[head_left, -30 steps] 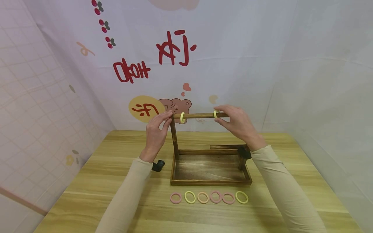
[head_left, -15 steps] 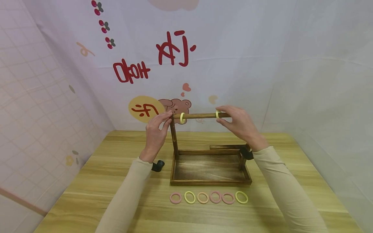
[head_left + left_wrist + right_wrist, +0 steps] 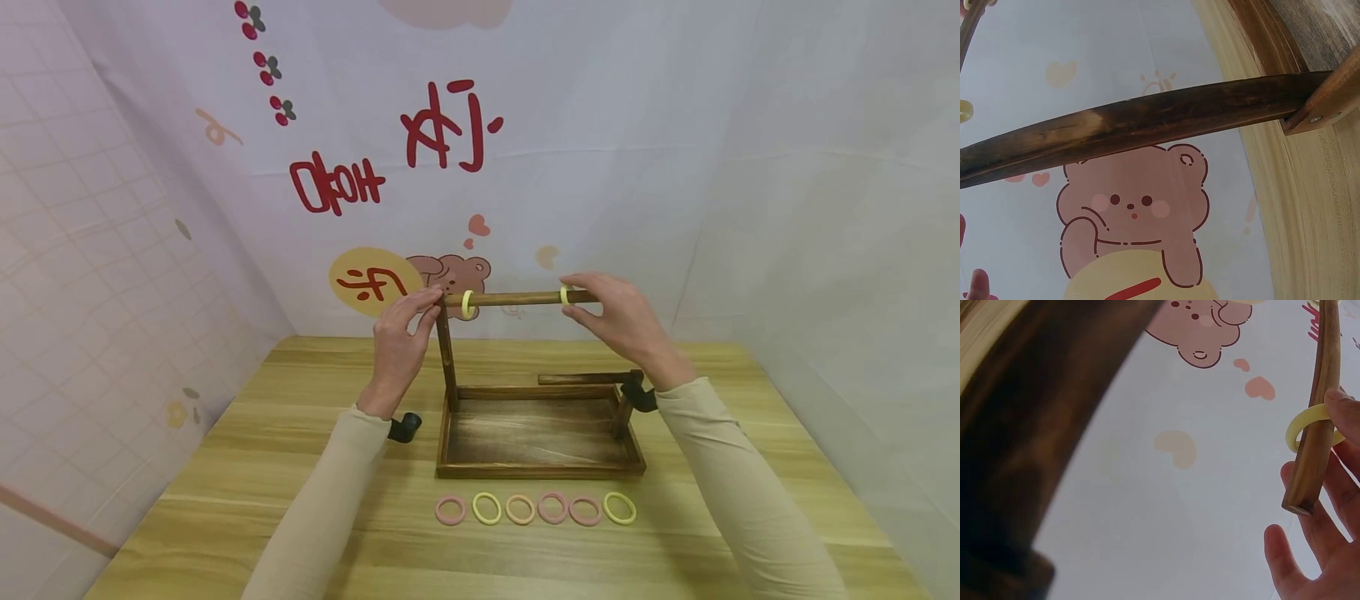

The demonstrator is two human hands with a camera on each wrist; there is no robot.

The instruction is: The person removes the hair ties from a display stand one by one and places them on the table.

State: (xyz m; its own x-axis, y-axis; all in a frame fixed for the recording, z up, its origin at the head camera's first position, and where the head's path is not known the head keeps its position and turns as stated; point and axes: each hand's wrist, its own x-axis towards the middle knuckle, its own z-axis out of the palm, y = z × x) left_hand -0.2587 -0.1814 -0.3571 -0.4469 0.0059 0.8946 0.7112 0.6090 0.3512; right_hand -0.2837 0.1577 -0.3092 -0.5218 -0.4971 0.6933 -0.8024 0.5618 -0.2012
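A dark wooden stand carries a raised bar with a free right end. At the bar's left end, my left hand pinches the top of the post between thumb and fingers; only a bit of fingertip shows in the left wrist view. Around the bar near its free end is a yellow hair tie, pinched by the thumb and finger of my right hand. The right wrist view shows the bar passing through this hair tie. Another yellow hair tie hangs near the left post.
The stand's base is a shallow tray. Over its back right runs a lower bar on a short post. Several pink, yellow and orange hair ties lie in a row on the table before it. A printed cloth hangs behind.
My right hand has slid the yellow hair tie a little to the right along the bar, toward the free end. The left hand and the other hair ties stay in place.
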